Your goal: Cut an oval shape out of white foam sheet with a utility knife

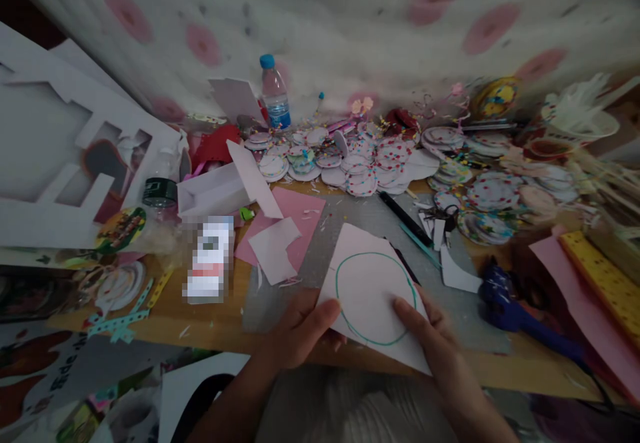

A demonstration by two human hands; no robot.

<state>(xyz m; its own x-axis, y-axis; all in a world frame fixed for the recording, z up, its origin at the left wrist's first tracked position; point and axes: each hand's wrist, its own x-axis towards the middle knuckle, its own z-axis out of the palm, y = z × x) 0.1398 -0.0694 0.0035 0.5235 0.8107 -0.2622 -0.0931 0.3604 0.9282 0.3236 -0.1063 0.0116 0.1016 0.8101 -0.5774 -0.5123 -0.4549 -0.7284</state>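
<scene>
A white sheet of card (373,296) with a green circle drawn on it is held between my two hands, over the front edge of the table. My left hand (313,323) pinches its left edge, thumb on top and fingers underneath. At the right edge, my right hand (430,326) grips it with the thumb lying on the drawn circle. Behind the card lies a grey cutting mat (345,220). On the mat are a black pen-like tool (405,218), a teal strip (420,244) and a curved white offcut (457,273). Another dark thin tool is partly hidden by the card.
Decorated paper discs (360,163) crowd the back of the table. A water bottle (276,93) stands behind them. To the left are a pink sheet (305,213), an open white box (215,193) and a phone (210,260). A blue corded tool (505,303) lies at right.
</scene>
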